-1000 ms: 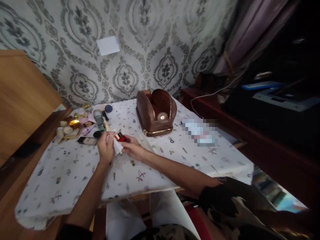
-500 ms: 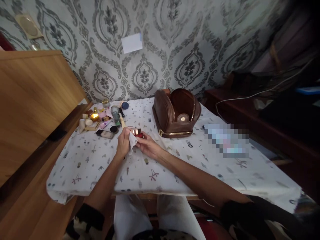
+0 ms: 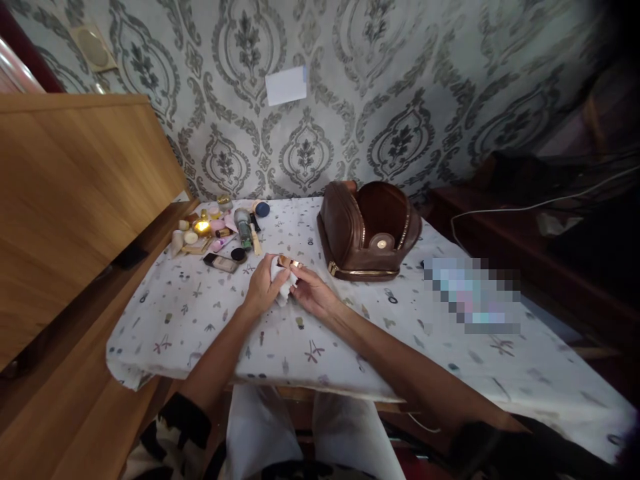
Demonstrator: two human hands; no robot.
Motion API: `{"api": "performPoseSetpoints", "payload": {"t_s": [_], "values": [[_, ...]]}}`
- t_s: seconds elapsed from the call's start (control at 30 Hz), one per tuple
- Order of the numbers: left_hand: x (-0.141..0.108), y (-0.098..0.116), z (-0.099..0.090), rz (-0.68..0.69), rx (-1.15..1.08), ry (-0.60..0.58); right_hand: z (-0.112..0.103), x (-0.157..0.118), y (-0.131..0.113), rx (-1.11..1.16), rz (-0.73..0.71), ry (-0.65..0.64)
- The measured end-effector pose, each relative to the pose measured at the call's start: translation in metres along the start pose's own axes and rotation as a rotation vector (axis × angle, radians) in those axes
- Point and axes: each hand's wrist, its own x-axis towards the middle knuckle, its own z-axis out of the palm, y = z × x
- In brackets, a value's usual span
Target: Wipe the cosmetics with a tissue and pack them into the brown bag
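Over the table, my two hands meet around a small cosmetic jar [image 3: 289,262] with a shiny gold lid. My right hand [image 3: 316,293] is closed on the jar from the right side. A crumpled white wipe [image 3: 284,288] is pinched in my left hand [image 3: 260,288], pressed against the jar. Fingers and wipe hide most of the jar's body. Left of my hands lie a flat rectangular compact [image 3: 221,263], a round black lid [image 3: 239,255] and a brush [image 3: 255,240].
An unzipped brown leather bag [image 3: 370,233] stands behind and right of my hands. Several cosmetics, among them a gold piece [image 3: 202,227], cluster at the back left of the patterned tablecloth [image 3: 210,333]. A blurred-out flat object [image 3: 470,293] lies right. A wooden cabinet [image 3: 90,200] borders the left.
The jar has turned in my hands: its red side showed before, now mostly the gold lid does. The wipe has come further over it. The view has shifted slightly left.
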Motion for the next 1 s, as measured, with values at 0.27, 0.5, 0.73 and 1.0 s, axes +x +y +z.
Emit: {"api": "performPoseSetpoints", "payload": {"t_s": [0.27, 0.5, 0.73, 1.0], "values": [[0.0074, -0.0049, -0.0025, -0.152, -0.215, 0.182, -0.0016, -0.0002, 0.0052, -0.049, 0.036, -0.095], [0.0077, -0.0063, -0.0005, -0.164, -0.358, 0.097, -0.0067, 0.0056, 0.0029, 0.055, 0.061, -0.055], [0.0033, -0.0012, -0.0005, -0.129, -0.322, 0.031, -0.0041, 0.0043, 0.0008, -0.006, -0.002, -0.063], [0.0066, -0.0021, -0.0004, -0.123, -0.24, 0.098, 0.0, 0.0031, 0.0072, 0.003, -0.011, -0.018]]}}
